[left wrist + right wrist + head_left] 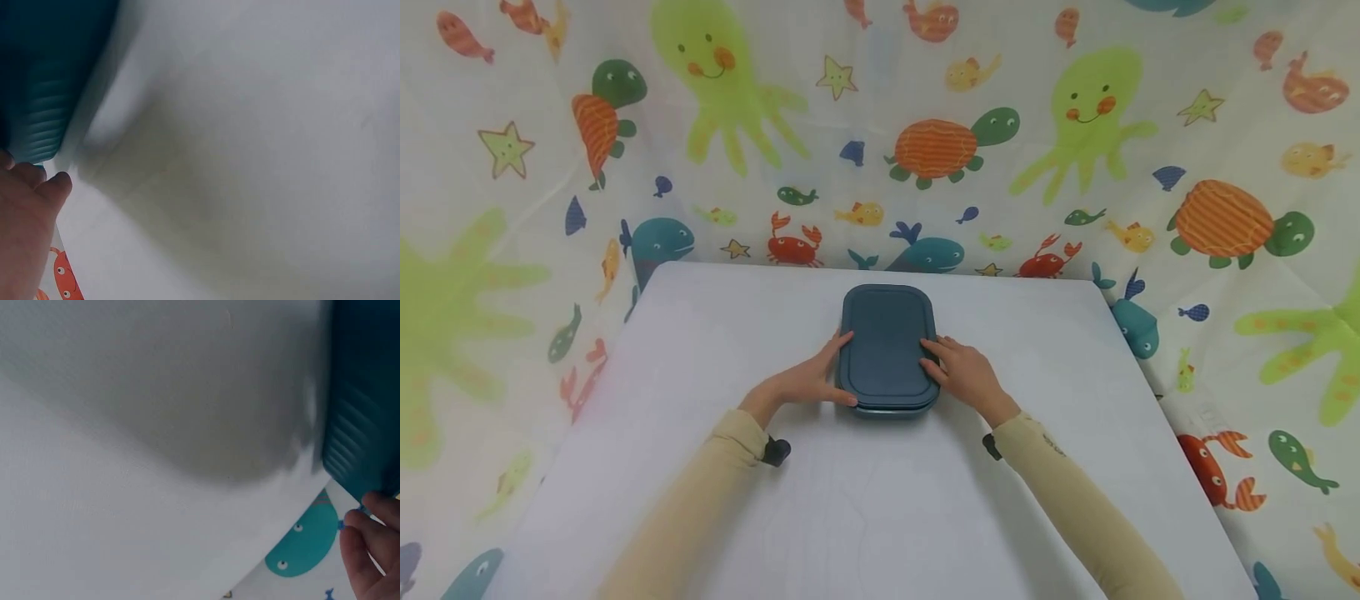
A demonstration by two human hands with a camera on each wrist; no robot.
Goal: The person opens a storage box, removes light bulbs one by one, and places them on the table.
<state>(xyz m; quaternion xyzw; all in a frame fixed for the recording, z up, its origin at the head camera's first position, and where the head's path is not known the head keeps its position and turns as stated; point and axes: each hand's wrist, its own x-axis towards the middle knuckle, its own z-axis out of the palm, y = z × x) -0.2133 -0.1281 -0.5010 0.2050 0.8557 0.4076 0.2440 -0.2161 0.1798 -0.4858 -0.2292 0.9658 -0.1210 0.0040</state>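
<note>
A dark blue-teal rectangular food container with rounded corners lies lengthwise on the white table, and its flat lid covers the top. My left hand grips the left side, thumb at the near left corner and a fingertip at the lid's edge. On the opposite side my right hand holds the right edge, with fingertips over the lid's rim. In the left wrist view, the ribbed wall of the container shows beside the fingers. The right wrist view has the other ribbed wall above my fingers.
The white table reaches out around the container on all sides. Behind it and along both sides hangs a curtain printed with sea animals. Dark wrist devices sit at both cuffs.
</note>
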